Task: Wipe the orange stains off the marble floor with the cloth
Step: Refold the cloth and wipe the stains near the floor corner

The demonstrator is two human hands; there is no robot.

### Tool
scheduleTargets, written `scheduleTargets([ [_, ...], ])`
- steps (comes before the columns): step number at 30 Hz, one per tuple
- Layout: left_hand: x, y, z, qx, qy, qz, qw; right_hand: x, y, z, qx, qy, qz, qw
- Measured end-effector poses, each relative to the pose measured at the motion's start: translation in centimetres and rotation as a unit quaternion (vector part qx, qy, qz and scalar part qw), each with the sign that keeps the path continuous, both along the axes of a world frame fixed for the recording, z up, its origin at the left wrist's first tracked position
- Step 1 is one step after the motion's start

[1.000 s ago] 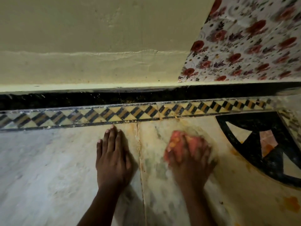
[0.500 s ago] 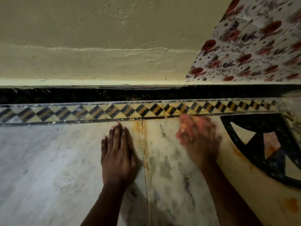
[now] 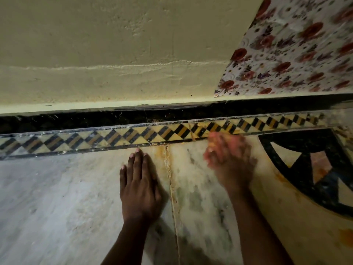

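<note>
My left hand (image 3: pixel 140 186) lies flat on the white marble floor (image 3: pixel 57 197), fingers straight, just left of a floor seam. My right hand (image 3: pixel 231 163) is motion-blurred and holds a pinkish-orange cloth (image 3: pixel 214 140) against the floor at the edge of the patterned border. Orange stains run along the seam (image 3: pixel 165 155). Others mark the marble beside the black inlay (image 3: pixel 280 176) and the far right (image 3: pixel 346 238). Most of the cloth is hidden under my fingers.
A black and yellow zigzag border strip (image 3: pixel 133 136) and a black skirting (image 3: pixel 76 119) run along the cream wall (image 3: pixel 114 54). A floral sheet (image 3: pixel 298 50) hangs at the upper right. A black geometric inlay (image 3: pixel 315 169) fills the floor to the right.
My right hand with the cloth has slid forward from the open marble up to the patterned border. My left hand stays planted on the floor.
</note>
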State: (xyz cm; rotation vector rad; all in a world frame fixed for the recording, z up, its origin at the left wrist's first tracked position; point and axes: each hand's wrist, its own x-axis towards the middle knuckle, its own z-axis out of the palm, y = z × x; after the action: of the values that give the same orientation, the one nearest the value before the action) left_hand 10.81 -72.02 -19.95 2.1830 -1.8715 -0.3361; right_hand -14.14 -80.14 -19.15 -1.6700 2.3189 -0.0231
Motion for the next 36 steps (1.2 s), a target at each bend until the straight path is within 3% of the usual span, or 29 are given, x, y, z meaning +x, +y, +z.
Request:
scheduleTargets([
  [2,0.0,0.0,0.0,0.003,-0.002,-0.001,1.0,1.3,-2.2,-0.4,-0.006,-0.035,-0.14,0.99],
  [3,0.2,0.1,-0.1,0.005,-0.005,-0.001,1.0,3.6,-2.7,-0.4,-0.001,-0.044,-0.133,0.99],
  [6,0.3,0.0,-0.2,0.014,-0.021,0.0,1.0,9.9,-0.7,-0.3,-0.006,-0.023,0.109,0.994],
  [8,0.1,0.1,0.1,0.007,-0.021,0.008,1.0,10.0,2.4,0.4,0.013,-0.018,0.267,0.963],
  [10,0.0,0.1,0.4,0.006,-0.012,0.006,1.0,7.2,5.5,0.5,0.026,-0.008,0.336,0.942],
  [13,0.1,0.1,0.3,0.004,-0.02,0.002,1.0,4.9,6.0,0.2,0.006,0.017,0.238,0.971],
  [15,0.1,0.0,0.1,0.018,-0.027,-0.003,0.999,7.1,3.1,-0.3,-0.012,-0.006,0.099,0.995],
  [17,0.2,0.0,-0.2,0.02,-0.033,-0.003,0.999,11.1,0.0,-0.3,-0.023,-0.036,0.045,0.998],
  [22,0.0,0.0,0.3,0.011,-0.015,0.009,1.0,10.6,4.8,0.1,-0.015,-0.004,0.249,0.968],
  [25,0.1,0.0,-0.2,0.023,-0.032,-0.003,0.999,8.2,5.8,-0.1,-0.001,0.003,0.21,0.978],
  [28,0.3,0.1,-0.5,0.028,-0.037,-0.001,0.999,11.1,1.7,-0.5,-0.016,-0.017,0.141,0.99],
  [30,0.1,0.1,-0.4,0.028,-0.03,0.003,0.999,12.7,1.0,-0.6,-0.015,-0.02,0.147,0.989],
  [34,-0.1,0.0,0.5,0.026,-0.006,0.005,1.0,9.7,5.1,-0.1,-0.014,0.008,0.258,0.966],
  [36,0.1,0.0,0.2,0.03,-0.016,-0.001,0.999,7.0,4.4,-0.2,0.005,0.024,0.215,0.976],
])
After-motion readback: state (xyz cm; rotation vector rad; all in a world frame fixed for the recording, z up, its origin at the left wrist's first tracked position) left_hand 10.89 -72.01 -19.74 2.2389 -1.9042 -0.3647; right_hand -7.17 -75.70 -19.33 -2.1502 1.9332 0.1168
